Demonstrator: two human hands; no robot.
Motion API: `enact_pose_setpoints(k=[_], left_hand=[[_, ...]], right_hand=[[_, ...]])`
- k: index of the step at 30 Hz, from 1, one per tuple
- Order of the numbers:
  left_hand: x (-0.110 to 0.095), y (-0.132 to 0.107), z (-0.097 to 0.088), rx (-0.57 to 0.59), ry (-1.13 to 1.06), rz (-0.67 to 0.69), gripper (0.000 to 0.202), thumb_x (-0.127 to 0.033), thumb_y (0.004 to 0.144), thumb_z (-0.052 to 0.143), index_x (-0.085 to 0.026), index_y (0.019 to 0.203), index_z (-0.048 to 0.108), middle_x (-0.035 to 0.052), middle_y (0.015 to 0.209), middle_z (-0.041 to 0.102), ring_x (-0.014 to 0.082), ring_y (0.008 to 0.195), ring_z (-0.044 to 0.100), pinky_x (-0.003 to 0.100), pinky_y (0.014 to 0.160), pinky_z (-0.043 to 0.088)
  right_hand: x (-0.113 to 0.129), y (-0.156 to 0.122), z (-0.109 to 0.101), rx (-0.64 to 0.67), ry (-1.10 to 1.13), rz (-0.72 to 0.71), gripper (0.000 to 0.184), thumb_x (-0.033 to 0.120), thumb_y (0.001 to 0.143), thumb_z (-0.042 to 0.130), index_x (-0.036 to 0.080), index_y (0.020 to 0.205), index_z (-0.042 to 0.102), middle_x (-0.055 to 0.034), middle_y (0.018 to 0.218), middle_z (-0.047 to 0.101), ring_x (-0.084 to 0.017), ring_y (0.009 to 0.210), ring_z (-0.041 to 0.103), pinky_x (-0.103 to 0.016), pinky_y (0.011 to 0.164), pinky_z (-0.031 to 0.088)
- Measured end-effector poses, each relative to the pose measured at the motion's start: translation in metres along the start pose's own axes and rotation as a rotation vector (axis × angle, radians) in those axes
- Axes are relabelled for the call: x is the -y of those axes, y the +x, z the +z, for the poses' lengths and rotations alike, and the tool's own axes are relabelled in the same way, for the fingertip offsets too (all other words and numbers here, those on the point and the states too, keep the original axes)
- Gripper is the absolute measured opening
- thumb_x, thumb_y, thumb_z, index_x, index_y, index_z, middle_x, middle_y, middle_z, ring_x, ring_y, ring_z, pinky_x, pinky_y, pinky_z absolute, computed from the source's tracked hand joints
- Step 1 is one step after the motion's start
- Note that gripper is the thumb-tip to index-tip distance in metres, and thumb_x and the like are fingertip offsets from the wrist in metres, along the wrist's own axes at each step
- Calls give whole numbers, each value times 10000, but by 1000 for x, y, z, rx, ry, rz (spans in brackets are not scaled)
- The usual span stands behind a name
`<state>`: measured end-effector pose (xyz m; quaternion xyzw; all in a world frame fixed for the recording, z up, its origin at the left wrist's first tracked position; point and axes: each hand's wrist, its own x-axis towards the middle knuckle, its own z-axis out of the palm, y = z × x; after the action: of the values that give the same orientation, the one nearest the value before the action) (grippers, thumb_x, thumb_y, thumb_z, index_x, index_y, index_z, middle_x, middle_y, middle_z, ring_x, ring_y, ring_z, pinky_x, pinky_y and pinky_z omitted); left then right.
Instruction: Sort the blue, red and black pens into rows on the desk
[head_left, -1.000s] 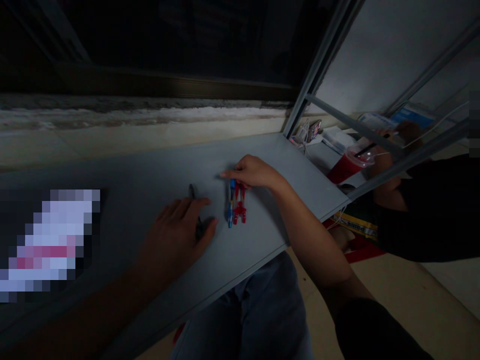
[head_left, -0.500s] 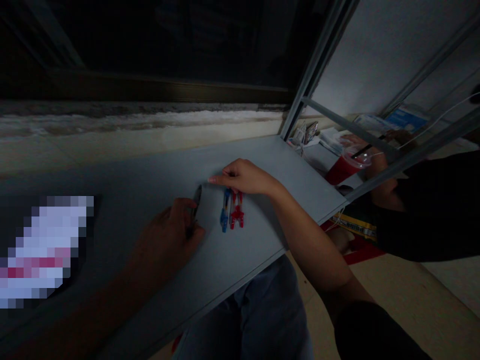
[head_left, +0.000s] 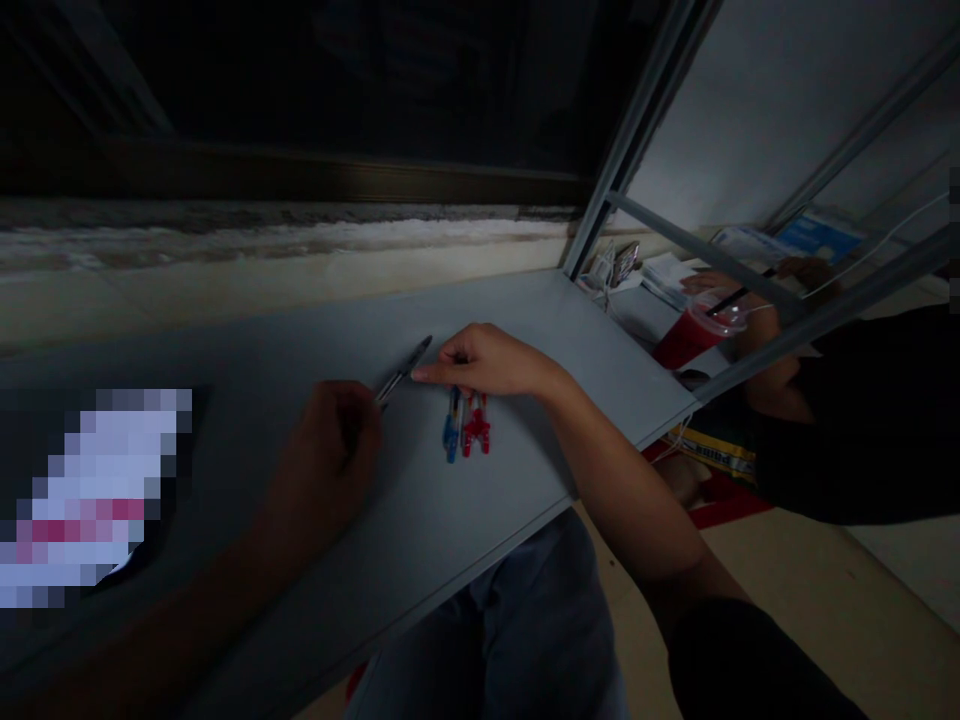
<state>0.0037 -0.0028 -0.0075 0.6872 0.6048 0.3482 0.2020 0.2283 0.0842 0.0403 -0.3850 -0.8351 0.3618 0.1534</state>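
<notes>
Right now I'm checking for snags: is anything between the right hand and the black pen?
Nothing visible: the right hand is beside the black pen, contact unclear; the left hand holds its lower end. The blue pen and red pens lie outside that gap.

Left hand curled in a pinch, right hand loosely bent near it, forearms angled inward
</notes>
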Motion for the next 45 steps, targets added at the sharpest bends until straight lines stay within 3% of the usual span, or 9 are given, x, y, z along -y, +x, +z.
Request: enact_pose_setpoints(k=[8,14,20,24,29,33,37,41,45], left_hand=[[-9,-10,-2,35,-171,108,166,-344,1035,494,-240,1164,505,29,1043,660,210,952,661,374,875,548],[-9,-6,-1,80,-114,100,326,-412,994,561,-196,1236,597,51,1058,717,207,937,691,326,838,548],[-10,-3,-7,150,-58,120,431,-453,1059,337,-206,918,660,-37,628,527,157,550,545,291,594,445],[-11,-1,-8,130,-114,50,436,-458,1055,330,-203,921,657,-39,622,465,159,544,493,284,549,410],[-8,1,-7,118,-124,6,434,-502,1044,356,-211,969,668,-41,610,429,171,548,460,289,534,375],[-6,2,-6,101,-124,-4,444,-513,1038,355,-213,976,677,-42,603,427,173,535,451,295,536,361],[-5,3,-5,98,-108,3,471,-518,1035,361,-187,983,692,-23,640,497,178,559,497,305,562,374],[-5,3,-5,96,-108,-7,489,-515,1034,357,-170,1017,703,-41,603,452,171,530,454,300,547,354],[-7,3,-5,89,-95,-14,472,-509,1027,378,-179,996,714,-45,575,430,171,529,455,294,539,358]], right_hand=[[14,1,12,-40,334,13,692,739,988,494,197,562,442,62,453,415,-68,443,390,-238,525,355],[10,8,24,-112,561,44,674,699,1000,532,229,572,305,89,452,315,-61,411,288,-246,439,263],[5,8,18,15,563,-90,585,579,999,613,216,611,369,94,483,358,-54,438,303,-223,448,265],[-1,8,7,34,532,-140,383,423,850,834,187,832,532,86,596,523,-69,526,454,-197,503,353],[-9,6,-1,-85,484,-96,299,394,944,724,182,837,542,44,680,566,-83,585,513,-212,554,399],[-12,6,-5,-128,502,-171,316,250,826,821,183,1009,572,37,804,612,-92,672,547,-212,633,440],[-13,5,-7,-125,498,-140,240,346,915,732,179,905,560,16,782,613,-103,660,541,-229,637,443],[-12,5,-9,-187,498,-152,299,280,817,824,180,979,593,-1,899,653,-108,731,553,-233,685,455],[-14,5,-9,-200,440,-86,273,362,860,801,177,865,600,32,725,570,-109,666,492,-240,640,423]])
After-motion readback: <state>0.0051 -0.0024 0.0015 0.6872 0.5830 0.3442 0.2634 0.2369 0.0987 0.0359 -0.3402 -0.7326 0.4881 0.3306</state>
